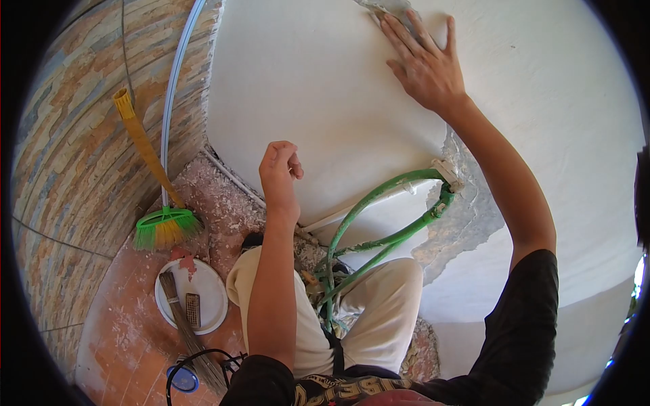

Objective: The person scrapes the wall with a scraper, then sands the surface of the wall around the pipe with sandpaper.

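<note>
My right hand [430,71] lies on the white wall [325,81] with its fingers spread, the fingertips at the lower edge of a bare grey patch [389,5] near the top of the view. Nothing shows in its grasp. My left hand [281,169] is raised in front of the wall, its fingers curled in, and I see nothing in it. Below my right forearm, a rough grey area of exposed plaster [467,210] runs down the wall. Green hoses [379,193] loop out from a fitting [448,176] there and pass between my knees.
At left, a broom with green and yellow bristles [167,229] leans by the stone-patterned wall [81,149]. A white lid [213,291] on the debris-strewn tiled floor [125,338] holds a small brush-like block [193,310]. A stick bundle [186,331] lies across it, near a blue lid [183,379].
</note>
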